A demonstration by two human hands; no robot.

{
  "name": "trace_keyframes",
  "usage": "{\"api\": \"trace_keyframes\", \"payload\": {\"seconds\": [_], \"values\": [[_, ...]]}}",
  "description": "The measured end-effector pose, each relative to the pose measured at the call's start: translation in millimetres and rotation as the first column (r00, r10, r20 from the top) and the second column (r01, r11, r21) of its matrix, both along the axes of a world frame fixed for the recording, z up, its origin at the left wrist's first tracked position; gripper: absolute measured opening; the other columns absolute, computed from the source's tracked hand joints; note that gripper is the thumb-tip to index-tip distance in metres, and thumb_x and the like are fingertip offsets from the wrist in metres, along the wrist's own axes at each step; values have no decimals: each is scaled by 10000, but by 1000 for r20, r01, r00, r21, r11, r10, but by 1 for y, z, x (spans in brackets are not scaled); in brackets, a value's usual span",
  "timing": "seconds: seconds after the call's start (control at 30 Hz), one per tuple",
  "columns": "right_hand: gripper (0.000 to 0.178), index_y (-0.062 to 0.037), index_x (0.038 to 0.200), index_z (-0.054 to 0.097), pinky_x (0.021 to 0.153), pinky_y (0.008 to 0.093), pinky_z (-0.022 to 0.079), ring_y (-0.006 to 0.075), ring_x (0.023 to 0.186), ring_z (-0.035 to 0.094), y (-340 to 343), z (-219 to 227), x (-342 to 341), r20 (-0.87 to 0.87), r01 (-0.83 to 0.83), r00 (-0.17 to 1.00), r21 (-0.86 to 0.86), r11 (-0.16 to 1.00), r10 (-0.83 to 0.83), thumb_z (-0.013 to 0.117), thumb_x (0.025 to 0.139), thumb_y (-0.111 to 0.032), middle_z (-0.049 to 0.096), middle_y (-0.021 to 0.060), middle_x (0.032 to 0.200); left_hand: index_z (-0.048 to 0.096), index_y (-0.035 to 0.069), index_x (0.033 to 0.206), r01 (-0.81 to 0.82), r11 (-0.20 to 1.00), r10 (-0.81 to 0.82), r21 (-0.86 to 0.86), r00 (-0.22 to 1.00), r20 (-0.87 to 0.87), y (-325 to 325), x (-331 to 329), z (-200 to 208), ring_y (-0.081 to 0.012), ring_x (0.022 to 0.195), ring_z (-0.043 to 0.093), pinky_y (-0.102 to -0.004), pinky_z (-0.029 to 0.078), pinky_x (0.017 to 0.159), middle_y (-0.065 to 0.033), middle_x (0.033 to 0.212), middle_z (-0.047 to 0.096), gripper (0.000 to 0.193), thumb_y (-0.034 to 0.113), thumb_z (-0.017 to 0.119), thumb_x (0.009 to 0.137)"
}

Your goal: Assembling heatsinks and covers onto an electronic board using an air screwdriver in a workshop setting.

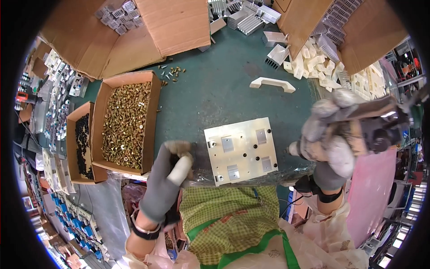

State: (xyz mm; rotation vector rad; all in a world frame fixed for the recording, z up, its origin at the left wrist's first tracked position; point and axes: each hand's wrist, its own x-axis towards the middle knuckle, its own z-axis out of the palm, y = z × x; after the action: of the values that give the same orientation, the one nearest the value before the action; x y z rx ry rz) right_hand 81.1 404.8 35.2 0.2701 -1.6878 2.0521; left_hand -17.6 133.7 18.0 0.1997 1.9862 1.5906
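A cream-coloured square plate (244, 148) lies on the bench in front of me. It carries grey metal pads, several black screws or plugs and small holes. Just left of the plate is my left hand (172, 168), in a grey glove with pale fingertips. Its fingers are curled in, and whatever they may hold is hidden. Off the plate's right side, my gloved right hand (329, 134) grips a power screwdriver (380, 123), dark with a tan part and blurred by motion. Beyond the plate lies a loose cream handle (272, 84), apart from both hands.
At the left stand a cardboard box of brass-coloured screws (125, 121) and a narrower box of black screws (83, 143). Several loose screws (174, 74) lie behind them. Large cartons (179, 24), finned metal heatsinks (251, 22) and piled cream handles (309, 62) line the far side.
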Motion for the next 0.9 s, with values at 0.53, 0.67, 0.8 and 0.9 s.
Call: {"api": "trace_keyframes", "payload": {"seconds": [0.53,0.67,0.8,0.9], "values": [[623,-28,1371,336,660,336,515,188,777,564,-42,28,20,0,-255,966,-193,947,260,636,826,-76,548,175,1165,508,6,1191,-135,790,-453,597,528,718,17,65,-30,-72,553,412,-194,309,474,-70,897,596,392,337,500,981],[621,-29,1362,348,672,345,517,196,787,570,-44,28,21,14,-250,966,-192,949,258,641,816,-78,554,177,1155,504,2,1238,-158,790,-437,593,533,724,20,73,-33,-75,567,376,-201,308,502,-58,850,566,441,358,504,978],[619,-29,1353,361,684,354,520,204,796,575,-45,25,23,27,-249,965,-199,948,259,647,806,-80,560,178,1146,529,15,1158,-153,741,-496,654,532,686,22,75,-41,-73,554,364,-207,302,496,-33,791,529,422,396,474,985],[618,-29,1346,370,694,361,522,211,804,580,-45,24,26,42,-235,968,-202,951,248,652,799,-81,565,180,1138,539,39,1007,-124,747,-513,653,518,685,24,76,-47,-80,521,358,-209,299,489,-14,694,485,416,446,459,982]]}}
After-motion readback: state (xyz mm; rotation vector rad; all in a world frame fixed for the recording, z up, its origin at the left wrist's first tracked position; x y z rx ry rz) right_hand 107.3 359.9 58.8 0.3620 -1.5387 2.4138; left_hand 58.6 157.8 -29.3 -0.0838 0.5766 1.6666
